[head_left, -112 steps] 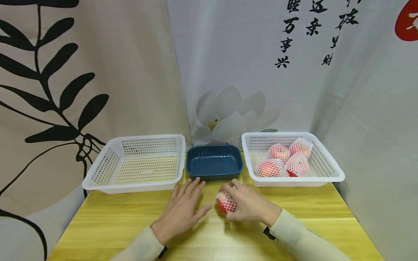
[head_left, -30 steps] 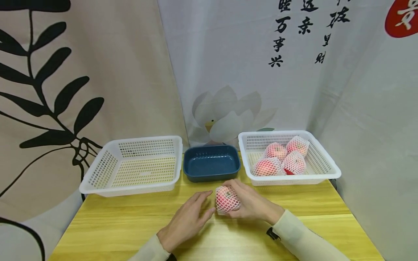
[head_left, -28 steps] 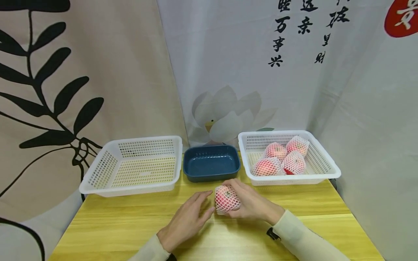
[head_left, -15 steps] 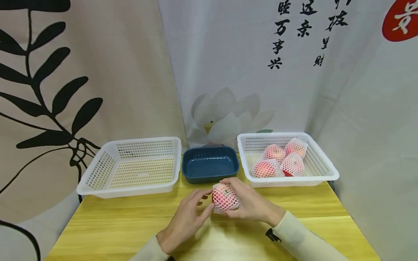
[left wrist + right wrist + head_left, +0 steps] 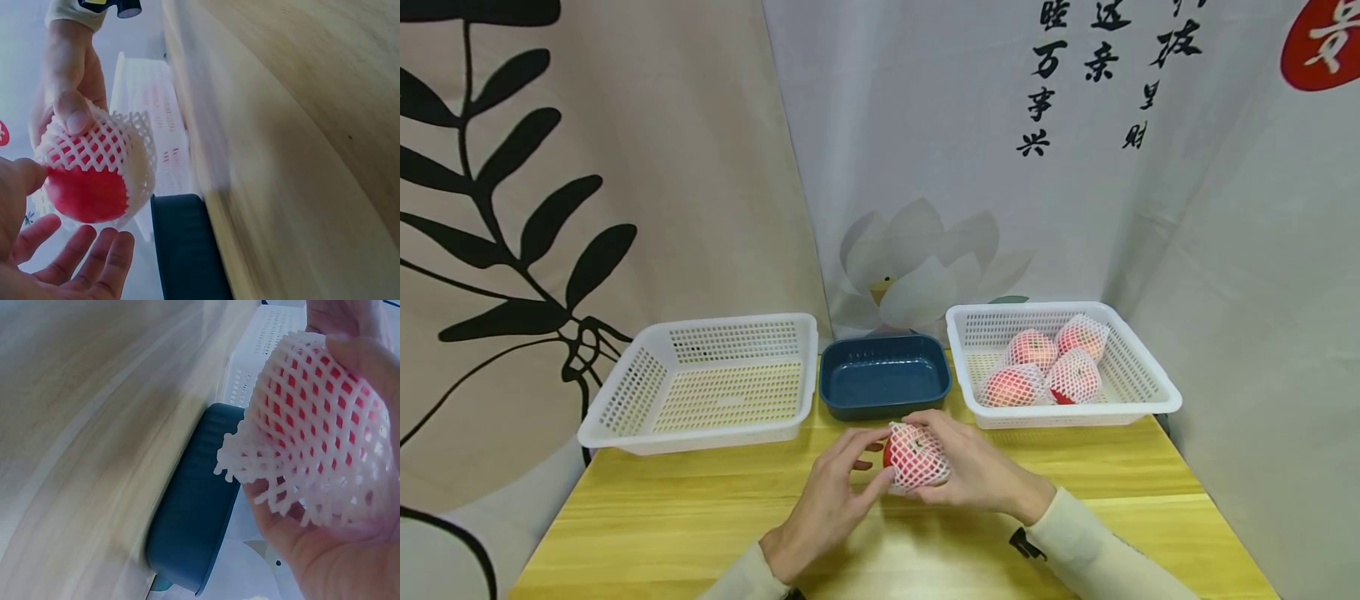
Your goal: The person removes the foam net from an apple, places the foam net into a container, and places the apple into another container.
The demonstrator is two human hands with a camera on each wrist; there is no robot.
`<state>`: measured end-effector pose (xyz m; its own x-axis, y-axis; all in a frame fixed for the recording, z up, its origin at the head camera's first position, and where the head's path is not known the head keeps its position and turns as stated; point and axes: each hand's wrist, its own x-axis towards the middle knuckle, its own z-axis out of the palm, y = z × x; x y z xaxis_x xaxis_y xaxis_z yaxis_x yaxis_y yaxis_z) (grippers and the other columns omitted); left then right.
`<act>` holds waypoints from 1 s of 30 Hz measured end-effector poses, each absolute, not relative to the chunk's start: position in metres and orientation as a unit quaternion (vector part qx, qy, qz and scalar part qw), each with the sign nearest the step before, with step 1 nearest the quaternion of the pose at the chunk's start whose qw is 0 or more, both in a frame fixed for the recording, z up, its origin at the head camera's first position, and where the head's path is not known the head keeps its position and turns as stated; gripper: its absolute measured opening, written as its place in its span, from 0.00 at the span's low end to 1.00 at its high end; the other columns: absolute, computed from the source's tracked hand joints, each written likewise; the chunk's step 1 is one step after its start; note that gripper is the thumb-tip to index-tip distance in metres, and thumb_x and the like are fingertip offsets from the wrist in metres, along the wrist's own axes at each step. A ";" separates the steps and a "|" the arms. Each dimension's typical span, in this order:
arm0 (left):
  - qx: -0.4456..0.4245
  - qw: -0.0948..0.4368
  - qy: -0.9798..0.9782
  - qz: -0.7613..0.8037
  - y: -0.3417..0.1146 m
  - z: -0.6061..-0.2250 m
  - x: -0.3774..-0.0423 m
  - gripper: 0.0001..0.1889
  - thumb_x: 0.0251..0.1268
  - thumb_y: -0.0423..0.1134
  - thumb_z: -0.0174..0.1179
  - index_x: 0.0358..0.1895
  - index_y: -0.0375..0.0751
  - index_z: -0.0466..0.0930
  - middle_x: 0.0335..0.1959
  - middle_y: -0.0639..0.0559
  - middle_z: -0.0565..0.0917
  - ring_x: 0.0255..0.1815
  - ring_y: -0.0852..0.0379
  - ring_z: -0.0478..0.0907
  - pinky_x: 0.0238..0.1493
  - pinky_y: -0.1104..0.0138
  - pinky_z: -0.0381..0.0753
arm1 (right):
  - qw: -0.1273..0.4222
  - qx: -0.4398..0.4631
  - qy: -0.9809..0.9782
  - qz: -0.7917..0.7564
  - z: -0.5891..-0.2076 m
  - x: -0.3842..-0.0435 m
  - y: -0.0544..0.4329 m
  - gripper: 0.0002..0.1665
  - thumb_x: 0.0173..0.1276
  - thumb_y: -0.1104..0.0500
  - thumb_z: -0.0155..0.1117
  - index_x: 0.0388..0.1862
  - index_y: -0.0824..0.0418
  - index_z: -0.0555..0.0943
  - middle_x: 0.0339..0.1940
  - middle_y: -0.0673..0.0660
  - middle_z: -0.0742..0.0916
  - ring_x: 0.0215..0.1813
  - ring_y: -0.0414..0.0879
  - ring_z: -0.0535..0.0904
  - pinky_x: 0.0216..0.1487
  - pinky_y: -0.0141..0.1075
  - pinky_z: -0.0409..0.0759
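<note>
My right hand (image 5: 981, 462) grips a red apple (image 5: 917, 457) in a white foam net (image 5: 306, 419), fingers and thumb round its right side. The apple is held up in front of the blue dish. At its left side is my left hand (image 5: 827, 500), thumb and index fingertips right at the net's edge. In the left wrist view the left thumb touches the side of the fruit, while the other left fingers reach loosely beneath it. Bare red skin (image 5: 87, 194) shows where the net leaves the end uncovered.
Behind the hands stands a dark blue dish (image 5: 885, 410). To its left is a white plastic basket (image 5: 700, 439) with nothing in it; to its right, another white basket (image 5: 1067, 417) holds several netted apples (image 5: 1032, 348). All rest on a wooden table (image 5: 662, 508) before a printed curtain (image 5: 700, 167).
The right hand has lifted the apple and turned it, shifting slightly left. The left hand has come in from flat near the table to the apple's side. More red skin shows at left.
</note>
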<state>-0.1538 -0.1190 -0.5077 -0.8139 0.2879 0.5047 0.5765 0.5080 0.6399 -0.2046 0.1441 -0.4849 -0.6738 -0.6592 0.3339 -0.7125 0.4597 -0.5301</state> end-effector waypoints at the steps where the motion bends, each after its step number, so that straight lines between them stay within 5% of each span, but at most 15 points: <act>1: -0.254 0.167 -0.851 -0.429 -0.119 -0.507 -0.153 0.30 0.76 0.36 0.80 0.78 0.47 0.84 0.68 0.46 0.90 0.59 0.45 0.94 0.57 0.58 0.97 | 0.040 0.402 -0.853 0.331 -0.486 -0.205 0.144 0.56 0.61 0.50 0.94 0.82 0.60 0.75 0.69 0.52 0.89 0.62 0.42 0.88 0.63 0.38 0.93; 21: -0.277 0.098 -0.838 -0.460 -0.113 -0.501 -0.149 0.40 0.70 0.32 0.81 0.84 0.49 0.78 0.77 0.48 0.82 0.73 0.46 0.87 0.64 0.60 0.95 | 0.036 0.403 -0.842 0.357 -0.484 -0.196 0.143 0.62 0.59 0.52 0.95 0.86 0.60 0.69 0.73 0.58 0.89 0.63 0.45 0.92 0.65 0.39 0.94; 30: -0.286 0.091 -0.829 -0.472 -0.111 -0.498 -0.149 0.40 0.69 0.28 0.78 0.83 0.49 0.78 0.78 0.46 0.81 0.72 0.44 0.87 0.59 0.62 0.96 | 0.031 0.399 -0.833 0.381 -0.480 -0.191 0.143 0.62 0.60 0.52 0.97 0.83 0.62 0.66 0.72 0.62 0.91 0.65 0.52 0.94 0.67 0.42 0.95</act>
<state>-0.1489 -0.1109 -0.4981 -0.8204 0.3879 0.4200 0.5593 0.3920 0.7304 -0.1910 0.1431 -0.4803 -0.6790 -0.6417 0.3566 -0.6892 0.3901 -0.6106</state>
